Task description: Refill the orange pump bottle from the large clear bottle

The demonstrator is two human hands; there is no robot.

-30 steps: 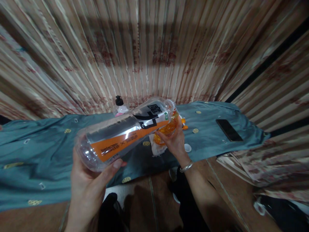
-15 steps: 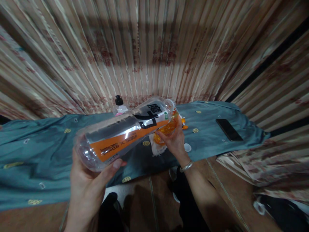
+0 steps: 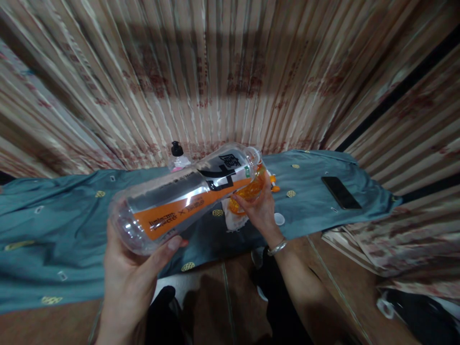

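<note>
My left hand (image 3: pixel 138 268) is closed around the base of a large clear plastic bottle (image 3: pixel 187 196) with an orange and black print. The bottle lies tilted, its open mouth higher and to the right. Beside that mouth, my right hand (image 3: pixel 260 208) wraps round an orange see-through bottle (image 3: pixel 251 189). The clear bottle hides part of the orange one, and I cannot tell whether the two touch. Under the orange bottle a pale cloth (image 3: pixel 235 223) lies on the table. A small white cap (image 3: pixel 279 219) is just right of my right wrist.
A green-blue patterned cloth (image 3: pixel 309 211) covers the table. A black phone (image 3: pixel 340 192) lies at the right. At the back stands a bottle with a black top (image 3: pixel 177 149). Small orange and white pieces (image 3: pixel 274 184) lie beyond my right hand. A pleated curtain (image 3: pixel 230 72) hangs behind.
</note>
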